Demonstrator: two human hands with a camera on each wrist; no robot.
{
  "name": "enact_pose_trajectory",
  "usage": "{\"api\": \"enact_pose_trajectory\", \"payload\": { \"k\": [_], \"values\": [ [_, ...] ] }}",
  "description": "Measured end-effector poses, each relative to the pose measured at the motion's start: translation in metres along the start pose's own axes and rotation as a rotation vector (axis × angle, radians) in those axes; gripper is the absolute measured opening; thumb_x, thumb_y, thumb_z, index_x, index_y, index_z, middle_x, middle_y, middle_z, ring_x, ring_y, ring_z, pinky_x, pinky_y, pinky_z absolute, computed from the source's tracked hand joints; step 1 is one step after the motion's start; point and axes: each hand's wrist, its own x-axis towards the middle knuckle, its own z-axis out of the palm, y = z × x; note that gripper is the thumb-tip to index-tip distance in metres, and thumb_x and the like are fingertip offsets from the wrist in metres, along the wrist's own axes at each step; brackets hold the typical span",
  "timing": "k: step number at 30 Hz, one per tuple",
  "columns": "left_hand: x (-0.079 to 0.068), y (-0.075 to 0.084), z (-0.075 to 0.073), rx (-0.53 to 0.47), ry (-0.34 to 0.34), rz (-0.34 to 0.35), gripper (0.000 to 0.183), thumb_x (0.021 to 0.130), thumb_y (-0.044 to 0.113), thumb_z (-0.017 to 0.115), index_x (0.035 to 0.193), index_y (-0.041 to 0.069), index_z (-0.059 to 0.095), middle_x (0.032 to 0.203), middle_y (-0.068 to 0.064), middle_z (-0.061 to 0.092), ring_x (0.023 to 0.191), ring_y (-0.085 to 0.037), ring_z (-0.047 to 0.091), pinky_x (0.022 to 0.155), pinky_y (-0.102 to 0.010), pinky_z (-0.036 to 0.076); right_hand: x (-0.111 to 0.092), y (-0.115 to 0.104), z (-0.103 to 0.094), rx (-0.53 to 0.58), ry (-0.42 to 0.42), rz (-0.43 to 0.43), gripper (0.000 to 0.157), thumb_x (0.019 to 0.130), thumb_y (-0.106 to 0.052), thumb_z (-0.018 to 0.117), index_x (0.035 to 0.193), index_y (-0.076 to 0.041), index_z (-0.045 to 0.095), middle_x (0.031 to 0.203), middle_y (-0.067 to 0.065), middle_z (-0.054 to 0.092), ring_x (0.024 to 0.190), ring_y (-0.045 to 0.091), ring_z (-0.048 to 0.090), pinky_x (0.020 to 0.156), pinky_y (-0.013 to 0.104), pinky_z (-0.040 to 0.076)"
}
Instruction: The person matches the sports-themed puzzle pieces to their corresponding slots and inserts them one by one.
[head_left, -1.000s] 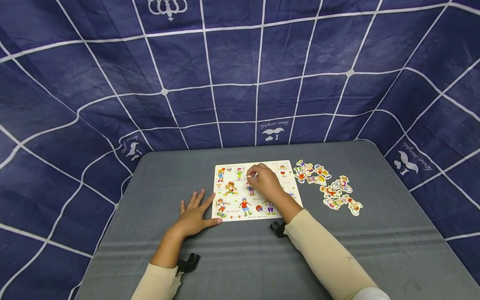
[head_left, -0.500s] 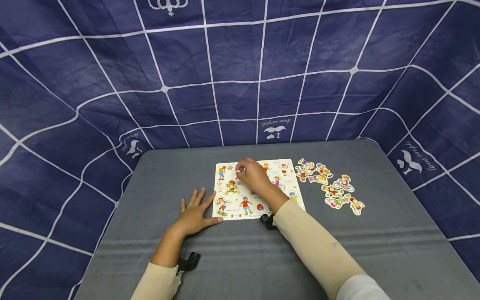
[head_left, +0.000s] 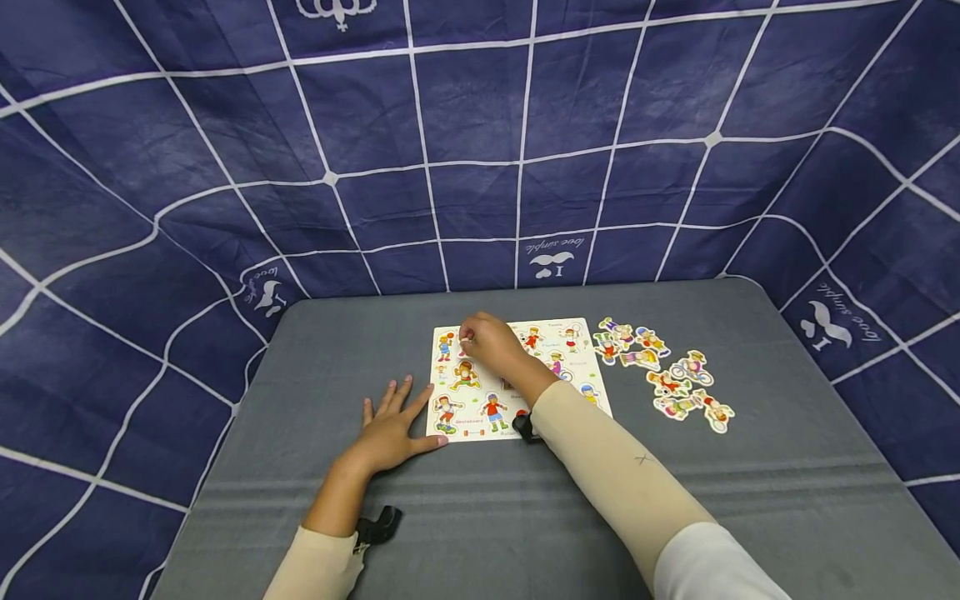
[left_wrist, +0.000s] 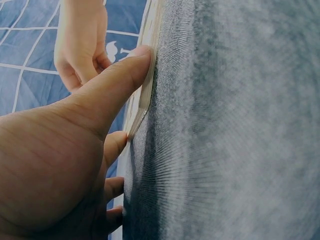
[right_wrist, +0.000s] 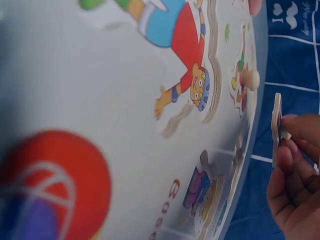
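Note:
A white puzzle board (head_left: 477, 414) with printed sports figures lies on the grey table. My left hand (head_left: 386, 435) rests with spread fingers at its left edge; in the left wrist view the thumb (left_wrist: 117, 77) touches the board's side. Above the board's upper left part, my right hand (head_left: 491, 343) pinches a puzzle piece. The right wrist view shows that piece (right_wrist: 276, 125) edge-on, held by its small peg (right_wrist: 286, 135) and apart from the board; its picture is hidden. A runner figure (head_left: 466, 375) with a peg (right_wrist: 250, 80) sits on the board nearby.
Several loose puzzle pieces (head_left: 637, 358) lie overlapping to the right of the board, with more (head_left: 686, 390) further right. Blue gridded cloth (head_left: 472, 200) hangs behind the table and at both sides. Each wrist wears a black camera mount (head_left: 380, 525).
My right hand has moved left across the board with the puzzle piece, from near its middle to its upper left. The left hand has stayed at the left edge.

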Motion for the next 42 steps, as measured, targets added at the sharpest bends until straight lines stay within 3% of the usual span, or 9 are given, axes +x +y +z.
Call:
{"api": "enact_pose_trajectory", "payload": {
  "k": [35, 42],
  "values": [
    [0.0, -0.002, 0.002, 0.005, 0.002, 0.016, 0.097, 0.083, 0.069, 0.069, 0.161, 0.029, 0.028, 0.171, -0.016, 0.01, 0.158, -0.044, 0.0, 0.116, -0.078, -0.003, 0.041, -0.015, 0.029, -0.084, -0.15, -0.073, 0.004, 0.092, -0.013, 0.07, 0.095, -0.012, 0.072, 0.091, 0.002, 0.063, 0.08, 0.012, 0.056, 0.074, 0.024, 0.047],
    [0.001, -0.002, 0.001, 0.003, 0.001, 0.012, 0.098, 0.083, 0.069, 0.069, 0.162, 0.029, 0.027, 0.171, -0.016, 0.01, 0.158, -0.044, 0.0, 0.116, -0.077, -0.004, 0.042, -0.014, 0.027, -0.085, -0.184, -0.043, 0.006, 0.094, -0.017, 0.07, 0.097, -0.013, 0.071, 0.091, 0.001, 0.063, 0.081, 0.013, 0.057, 0.074, 0.023, 0.046]
  ]
}}
